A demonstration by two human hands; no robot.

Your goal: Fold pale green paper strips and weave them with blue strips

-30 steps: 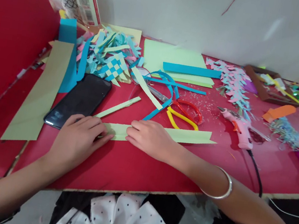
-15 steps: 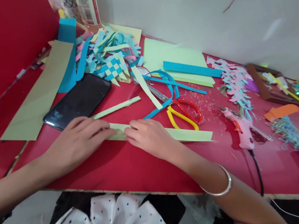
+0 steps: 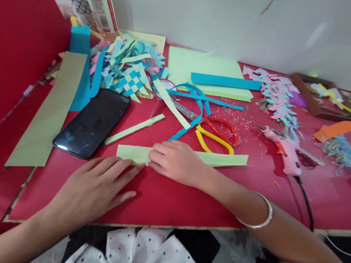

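A pale green paper strip (image 3: 224,159) lies lengthwise on the red tabletop. My right hand (image 3: 174,161) is closed over its middle, fingers curled down on the paper. Flat and spread, my left hand (image 3: 98,181) rests with its fingertips along the strip's lower left edge. A narrower folded green strip (image 3: 136,129) lies just above my left hand. Beyond my right hand are scissors (image 3: 215,139) with red and yellow handles, their blades partly under a pale strip (image 3: 171,103) and blue strips (image 3: 197,96).
On the left lie a black phone (image 3: 92,123), an olive strip (image 3: 49,112) and blue paper (image 3: 81,91). Behind are a pile of paper scraps (image 3: 134,55), green sheets (image 3: 180,57) and a bottle (image 3: 99,1). A pink glue gun (image 3: 283,150) with its cord lies on the right.
My left hand has shifted down and right and its fingers have spread, uncovering the strip's left end. My right hand stays on the strip, nearly still.
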